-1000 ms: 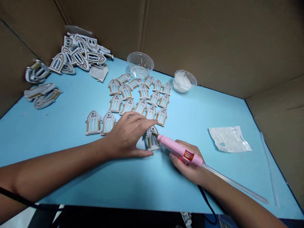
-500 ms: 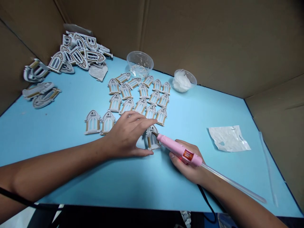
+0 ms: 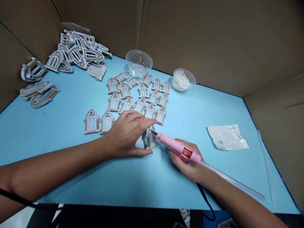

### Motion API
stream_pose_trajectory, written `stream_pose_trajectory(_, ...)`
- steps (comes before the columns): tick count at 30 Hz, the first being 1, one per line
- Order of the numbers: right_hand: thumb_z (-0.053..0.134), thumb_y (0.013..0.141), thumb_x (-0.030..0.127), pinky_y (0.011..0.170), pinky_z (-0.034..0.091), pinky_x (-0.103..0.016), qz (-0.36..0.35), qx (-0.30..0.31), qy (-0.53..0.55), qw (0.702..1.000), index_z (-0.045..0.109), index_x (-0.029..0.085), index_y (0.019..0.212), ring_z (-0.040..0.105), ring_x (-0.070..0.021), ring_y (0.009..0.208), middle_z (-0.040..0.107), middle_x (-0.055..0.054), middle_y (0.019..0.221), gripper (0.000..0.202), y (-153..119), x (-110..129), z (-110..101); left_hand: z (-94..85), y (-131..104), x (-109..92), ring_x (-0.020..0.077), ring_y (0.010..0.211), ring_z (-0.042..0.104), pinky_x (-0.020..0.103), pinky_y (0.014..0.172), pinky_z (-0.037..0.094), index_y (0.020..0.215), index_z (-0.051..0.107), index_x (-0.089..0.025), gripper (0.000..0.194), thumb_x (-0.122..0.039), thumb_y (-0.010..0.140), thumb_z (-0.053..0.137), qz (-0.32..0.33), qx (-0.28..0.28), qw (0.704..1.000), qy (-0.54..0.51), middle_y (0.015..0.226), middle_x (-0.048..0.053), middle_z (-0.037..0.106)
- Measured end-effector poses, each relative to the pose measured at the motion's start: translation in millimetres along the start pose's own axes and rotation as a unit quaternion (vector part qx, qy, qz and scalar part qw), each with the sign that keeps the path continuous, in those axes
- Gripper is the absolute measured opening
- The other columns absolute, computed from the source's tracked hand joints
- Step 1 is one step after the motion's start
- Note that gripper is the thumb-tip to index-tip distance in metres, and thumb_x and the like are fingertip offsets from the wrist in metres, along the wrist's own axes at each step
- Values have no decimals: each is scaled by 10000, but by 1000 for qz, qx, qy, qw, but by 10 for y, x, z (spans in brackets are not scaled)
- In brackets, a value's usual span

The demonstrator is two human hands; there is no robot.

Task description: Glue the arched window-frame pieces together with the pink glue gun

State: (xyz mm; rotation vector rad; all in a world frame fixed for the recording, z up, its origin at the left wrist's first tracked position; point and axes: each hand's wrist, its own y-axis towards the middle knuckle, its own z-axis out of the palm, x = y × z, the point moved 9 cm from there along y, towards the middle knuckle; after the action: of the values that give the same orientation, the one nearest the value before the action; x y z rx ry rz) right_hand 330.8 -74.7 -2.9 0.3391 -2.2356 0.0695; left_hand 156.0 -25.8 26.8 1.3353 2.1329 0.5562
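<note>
My right hand (image 3: 187,158) is wrapped round a pink glue gun (image 3: 177,147), with a long clear glue stick (image 3: 232,179) running out of its back end. The gun's metal nozzle meets the upper part of a small arched window piece (image 3: 150,137), white and grey with gold sides, which looks tilted on edge. My left hand (image 3: 128,133) arches over the table left of this piece, thumb and forefinger spread to either end of it. Whether those fingertips touch it I cannot tell. Similar arched window pieces (image 3: 142,91) lie in rows just beyond the hand.
Larger arched frames (image 3: 77,57) are heaped at the back left. Along the back stand a clear tub (image 3: 139,63) with scraps and a smaller tub (image 3: 182,80) of white material. A plastic bag (image 3: 228,137) and another glue stick (image 3: 266,167) lie right. Cardboard walls (image 3: 190,38) surround the table.
The window piece under the nozzle has tilted and now looks narrower. My hands keep nearly the same pose, and the whole view has shifted slightly.
</note>
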Motion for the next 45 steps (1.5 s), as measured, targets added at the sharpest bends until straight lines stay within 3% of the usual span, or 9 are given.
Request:
stream_pose_trajectory(17, 559, 906, 171, 502, 349, -277, -55, -21, -15, 998, 367, 254, 721, 420, -103, 521, 421, 61, 617, 279, 10, 131, -34, -13, -8, 41, 302, 1139, 717, 454, 1003, 484, 1428, 507, -209, 735, -590, 871, 799, -23, 2, 999, -34, 1239, 113, 771)
stream_pose_trajectory(27, 559, 885, 158, 515, 335, -311, -35, -8, -12, 999, 368, 258, 726, 414, -118, 523, 426, 50, 620, 268, 19, 132, -41, -10, 0, 51, 314, 1151, 717, 459, 993, 495, 1396, 536, -184, 748, -624, 852, 801, -30, 6, 999, -35, 1238, 128, 771)
stream_pose_trajectory(36, 565, 879, 184, 509, 323, -323, -29, -3, -6, 1000, 333, 264, 708, 397, -121, 518, 410, 46, 605, 299, 14, 138, -25, 10, 10, 87, 317, 1154, 720, 483, 1004, 506, 1397, 564, -233, 738, -640, 833, 812, -54, 20, 997, -50, 1246, 106, 774)
stream_pose_trajectory(45, 555, 876, 165, 512, 335, -315, -33, -5, -18, 999, 371, 258, 726, 416, -117, 530, 429, 45, 620, 255, 4, 131, -39, -12, 10, 70, 312, 1143, 726, 487, 1026, 511, 1406, 541, -215, 765, -669, 846, 798, -38, 6, 998, -48, 1240, 116, 768)
